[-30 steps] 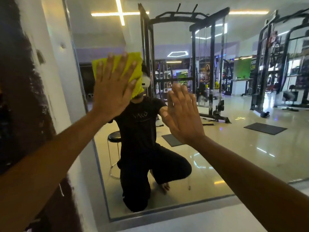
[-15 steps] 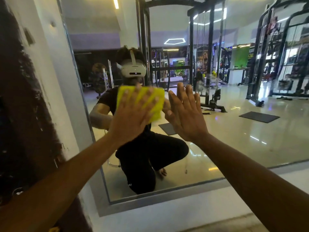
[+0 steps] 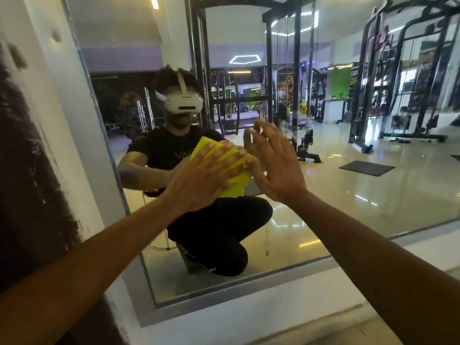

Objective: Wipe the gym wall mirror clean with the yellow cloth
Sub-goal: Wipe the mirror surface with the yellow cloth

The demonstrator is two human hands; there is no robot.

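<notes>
The wall mirror (image 3: 348,195) fills most of the view, framed in grey metal. My left hand (image 3: 204,180) presses the yellow cloth (image 3: 235,188) flat against the glass with straight, spread fingers, at the mirror's lower left part. My right hand (image 3: 276,165) lies flat on the glass just to the right of the cloth, fingers straight and pointing up. The cloth's lower edge hangs out below my left palm. Most of the cloth is hidden under my hand.
A white wall with a dark painted patch (image 3: 29,183) stands left of the mirror. A white ledge (image 3: 273,307) runs below the mirror's bottom frame. The glass reflects a crouching person, black gym racks and a shiny floor.
My left hand has slid the cloth down and to the right across the glass, from the upper left to beside my right hand. My right hand has stayed flat on the mirror.
</notes>
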